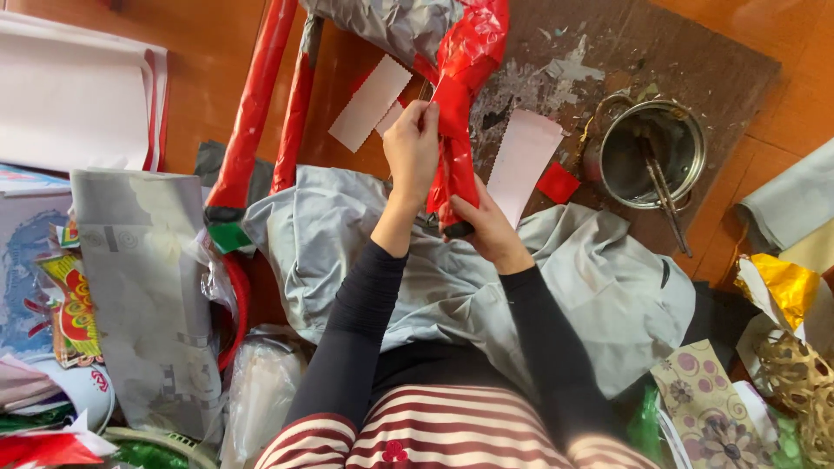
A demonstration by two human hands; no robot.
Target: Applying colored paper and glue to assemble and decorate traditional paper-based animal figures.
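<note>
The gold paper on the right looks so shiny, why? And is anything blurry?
Head view: light glares off the crinkled gold paper, so it shines. The hands, left hand and right hand, on the red-wrapped stick are fairly sharp; edges bend and soften a little; the metal pot gleams on its rim.

glossy red paper wrap (458, 130), matt grey cloth (565, 269), dull metal pot (653, 155), smooth wooden floor (217, 52)

Glossy red paper (459, 130) wraps the stick; pale grey cloth (556, 278) under it; white strips (372, 102) (zigzag-edged) on brown board (695, 61); red-and-white striped clothing (452, 430); black sleeves (352, 334); gold foil (786, 287); dull silver pot (651, 152).
</note>
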